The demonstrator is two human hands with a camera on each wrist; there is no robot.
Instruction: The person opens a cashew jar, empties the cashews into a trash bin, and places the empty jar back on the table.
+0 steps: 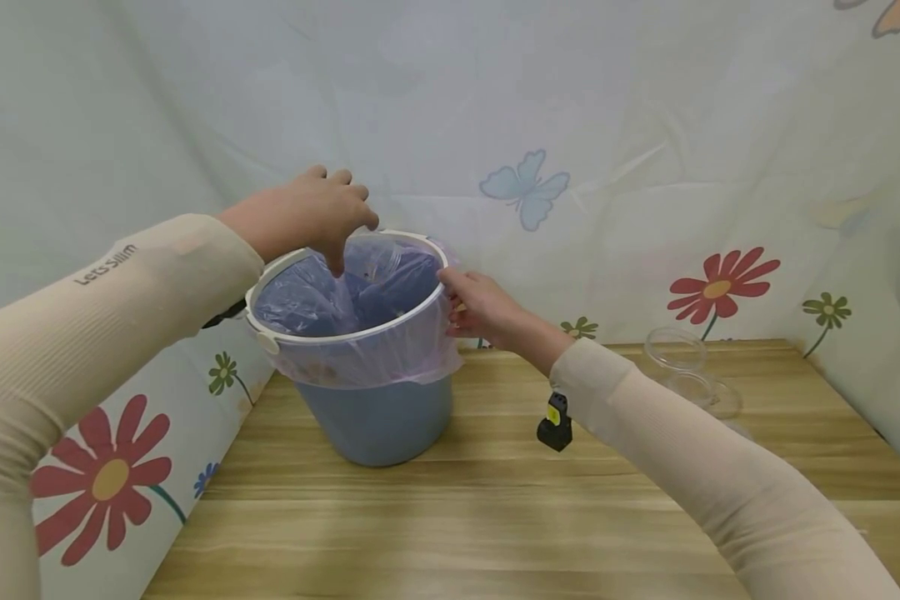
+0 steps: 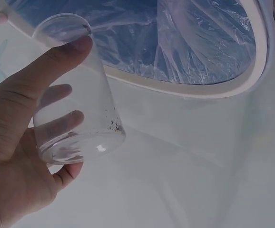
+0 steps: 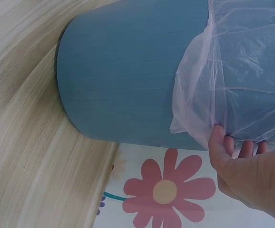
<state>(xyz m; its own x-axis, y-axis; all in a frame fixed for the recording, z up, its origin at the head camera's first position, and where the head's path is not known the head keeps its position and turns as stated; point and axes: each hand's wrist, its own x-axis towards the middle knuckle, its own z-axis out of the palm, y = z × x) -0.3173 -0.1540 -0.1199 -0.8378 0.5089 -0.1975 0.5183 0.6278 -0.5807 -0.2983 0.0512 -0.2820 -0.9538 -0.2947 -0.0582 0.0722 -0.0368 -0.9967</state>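
Observation:
My left hand [image 1: 318, 212] is over the mouth of a blue trash bin [image 1: 378, 425]. It grips a clear plastic cup [image 2: 97, 102], thumb on one side and fingers on the other. Dark specks cling inside the cup near its base; in the head view the hand mostly hides it. A thin pinkish trash bag [image 1: 360, 367] lines the bin and folds over its white rim [image 1: 337, 337]. My right hand [image 1: 487, 312] holds the bin's right side at the rim, the thumb at the top edge and fingers against the bag outside.
Clear round plastic pieces [image 1: 693, 387] lie at the back right of the wooden table [image 1: 495, 517]. A light cloth [image 1: 420, 108] printed with flowers and butterflies rises behind the bin and along both sides. A small black camera [image 1: 555, 421] hangs under my right wrist.

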